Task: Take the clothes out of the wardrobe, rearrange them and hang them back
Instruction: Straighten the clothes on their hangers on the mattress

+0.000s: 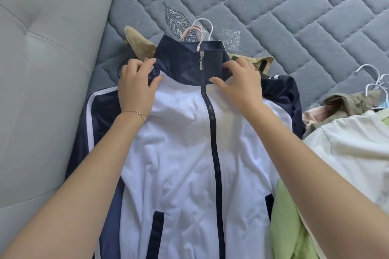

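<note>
Found the jacket [181, 153], white-fronted with navy sleeves, lying face-up on the quilted grey mattress [294, 17], zipped right up to its navy collar [181, 63], with the zip pull [201, 65] at the throat. Saw the left grip [135, 88] pinching the collar's base at 9 o'clock of the zip, fingers curled over the navy edge and thumb on the white below. Saw the right grip [242, 84] pinching the same seam at 3 o'clock. Noted a thin bracelet [137, 113] on the left wrist. Spotted a pink hanger hook [194, 31] and a white hanger hook [207, 24] sticking out past the collar at 12 o'clock. Made out a tan garment [136, 38] under the jacket, poking out at 11 and 2 o'clock. Noted a padded grey panel [42, 69] along 9 o'clock. Saw a heap at 3 o'clock: a cream garment [347, 147], an olive garment [347, 101] beyond it, white hangers [372, 82] at its far end. Found a light green garment [288, 227] at 5 o'clock, touching the jacket's side.
</note>
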`<action>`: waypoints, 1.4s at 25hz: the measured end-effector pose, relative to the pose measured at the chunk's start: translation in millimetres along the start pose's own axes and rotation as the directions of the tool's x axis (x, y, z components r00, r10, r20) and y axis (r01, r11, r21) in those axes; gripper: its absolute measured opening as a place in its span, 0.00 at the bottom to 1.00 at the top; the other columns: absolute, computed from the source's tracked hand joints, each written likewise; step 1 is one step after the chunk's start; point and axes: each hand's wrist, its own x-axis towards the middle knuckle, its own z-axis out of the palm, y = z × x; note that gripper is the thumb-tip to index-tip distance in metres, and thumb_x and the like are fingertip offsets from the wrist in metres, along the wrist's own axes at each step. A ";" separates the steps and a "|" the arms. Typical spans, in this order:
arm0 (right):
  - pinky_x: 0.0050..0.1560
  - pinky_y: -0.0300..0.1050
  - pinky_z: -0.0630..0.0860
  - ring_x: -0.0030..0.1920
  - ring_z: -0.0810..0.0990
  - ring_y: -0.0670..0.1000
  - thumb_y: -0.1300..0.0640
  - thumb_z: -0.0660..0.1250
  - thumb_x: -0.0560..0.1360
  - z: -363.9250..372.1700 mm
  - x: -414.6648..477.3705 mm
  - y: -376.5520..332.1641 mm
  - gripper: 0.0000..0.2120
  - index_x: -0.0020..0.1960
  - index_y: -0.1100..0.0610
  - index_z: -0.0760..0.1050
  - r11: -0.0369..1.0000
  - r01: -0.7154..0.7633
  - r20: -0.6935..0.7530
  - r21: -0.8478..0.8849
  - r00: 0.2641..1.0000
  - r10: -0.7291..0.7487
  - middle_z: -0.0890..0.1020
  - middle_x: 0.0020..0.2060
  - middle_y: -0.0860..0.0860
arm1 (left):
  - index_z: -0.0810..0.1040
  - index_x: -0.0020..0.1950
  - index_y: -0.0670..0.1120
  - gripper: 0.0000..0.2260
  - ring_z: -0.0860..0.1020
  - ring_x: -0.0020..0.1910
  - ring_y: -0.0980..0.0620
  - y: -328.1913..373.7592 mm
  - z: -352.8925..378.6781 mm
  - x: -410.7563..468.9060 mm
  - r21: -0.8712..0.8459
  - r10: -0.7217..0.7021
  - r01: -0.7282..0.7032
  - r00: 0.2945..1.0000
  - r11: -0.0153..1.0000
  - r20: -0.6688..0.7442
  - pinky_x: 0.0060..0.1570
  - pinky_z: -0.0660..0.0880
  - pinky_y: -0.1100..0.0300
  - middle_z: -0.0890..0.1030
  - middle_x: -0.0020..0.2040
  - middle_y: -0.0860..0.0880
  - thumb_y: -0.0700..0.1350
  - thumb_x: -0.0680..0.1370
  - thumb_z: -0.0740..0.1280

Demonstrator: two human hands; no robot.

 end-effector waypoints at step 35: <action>0.38 0.45 0.70 0.36 0.75 0.47 0.43 0.70 0.73 -441.0 -393.5 -289.3 0.16 0.36 0.54 0.78 0.847 0.014 -0.157 0.532 0.984 0.083 0.80 0.34 0.50 | 0.82 0.45 0.45 0.07 0.77 0.45 0.51 139.2 -563.5 -326.9 -0.231 0.040 -0.116 0.950 0.966 -0.311 0.47 0.74 0.56 0.82 0.43 0.51 0.49 0.77 0.70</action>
